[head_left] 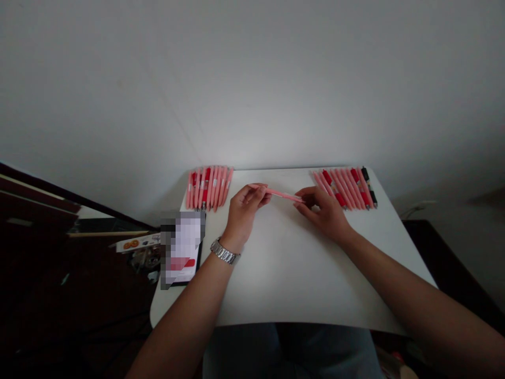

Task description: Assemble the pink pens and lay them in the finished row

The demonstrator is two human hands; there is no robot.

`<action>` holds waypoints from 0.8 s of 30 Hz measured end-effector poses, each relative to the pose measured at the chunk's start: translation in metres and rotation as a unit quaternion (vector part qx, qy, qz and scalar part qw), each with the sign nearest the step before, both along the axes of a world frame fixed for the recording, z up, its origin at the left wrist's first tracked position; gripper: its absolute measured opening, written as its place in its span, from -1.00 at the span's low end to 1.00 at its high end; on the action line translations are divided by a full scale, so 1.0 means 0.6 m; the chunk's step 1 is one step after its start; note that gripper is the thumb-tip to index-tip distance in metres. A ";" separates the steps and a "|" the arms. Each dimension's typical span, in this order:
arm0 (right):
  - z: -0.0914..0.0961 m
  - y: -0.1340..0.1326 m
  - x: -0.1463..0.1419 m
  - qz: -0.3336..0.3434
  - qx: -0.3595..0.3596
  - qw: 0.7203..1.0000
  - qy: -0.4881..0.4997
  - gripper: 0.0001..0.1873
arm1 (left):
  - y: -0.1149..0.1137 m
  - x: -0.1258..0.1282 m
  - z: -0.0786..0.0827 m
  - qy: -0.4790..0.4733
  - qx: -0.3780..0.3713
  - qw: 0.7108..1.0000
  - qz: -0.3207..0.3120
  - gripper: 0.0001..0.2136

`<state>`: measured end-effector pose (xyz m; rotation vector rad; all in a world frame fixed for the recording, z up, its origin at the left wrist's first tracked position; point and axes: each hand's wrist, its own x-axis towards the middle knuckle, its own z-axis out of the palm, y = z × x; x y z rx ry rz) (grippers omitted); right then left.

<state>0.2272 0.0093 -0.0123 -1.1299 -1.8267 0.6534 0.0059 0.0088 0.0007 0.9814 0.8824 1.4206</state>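
Observation:
A slim pink pen [281, 195] is held almost level above the white table [288, 279], tilting slightly down to the right. My left hand [248, 206], with a metal watch [225, 251] on its wrist, pinches the pen's left end. At its right end, the thumb and fingers of my right hand [321, 210] are closed on the tip. Just beyond my right hand lies a row of pink, red and black pens [351, 188]. Another row of pink and red pens [209, 188] lies at the back left, beyond my left hand.
A phone or tablet [182, 250], its screen blurred out, lies at the table's left edge. A pale wall [252, 84] rises behind the table. Left of the table, a printed strip [136, 243] and cluttered items sit lower down in shadow.

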 end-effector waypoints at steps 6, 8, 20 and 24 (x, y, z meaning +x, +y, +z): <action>0.009 -0.002 0.000 -0.004 -0.003 1.000 -0.029 -0.69 | -0.001 0.000 0.001 0.000 0.008 1.000 -0.010 -0.74; 0.010 -0.003 0.000 -0.002 -0.015 0.999 -0.031 -0.66 | -0.002 0.000 0.001 0.006 0.009 1.000 -0.012 -0.74; 0.011 -0.005 -0.002 -0.020 -0.019 1.000 0.005 -0.63 | 0.001 -0.002 -0.006 0.013 0.020 1.000 -0.010 -0.74; 0.008 -0.003 0.001 -0.021 -0.027 0.998 0.046 -0.67 | 0.002 -0.006 -0.004 0.082 0.042 0.996 -0.014 -0.75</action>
